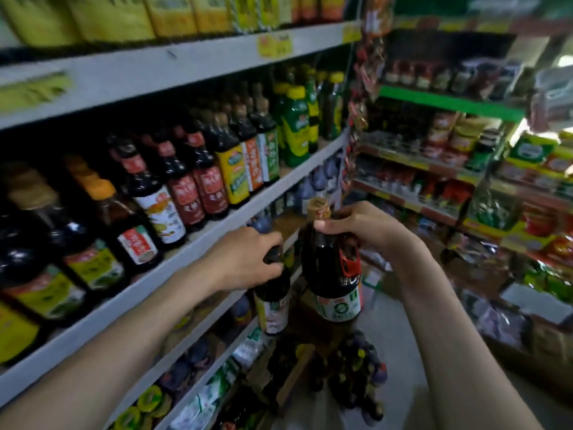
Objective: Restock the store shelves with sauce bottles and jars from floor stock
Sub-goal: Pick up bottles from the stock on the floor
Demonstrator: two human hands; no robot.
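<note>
Holding both in mid-air beside the shelf [294, 176], left grip [245, 259] curled over the cap of the small bottle [273, 305], right grip [362, 228] wrapped round the neck of the big bottle [335, 274], a shelving step I'd say, next needing a free gap to stand them.

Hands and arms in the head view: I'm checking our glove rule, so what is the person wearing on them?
Nothing that shows. The left hand and right hand are ungloved; the left forearm and right forearm are bare to the frame edge: no sleeve, watch or bracelet in sight. Blur could hide a thin ring.
</note>
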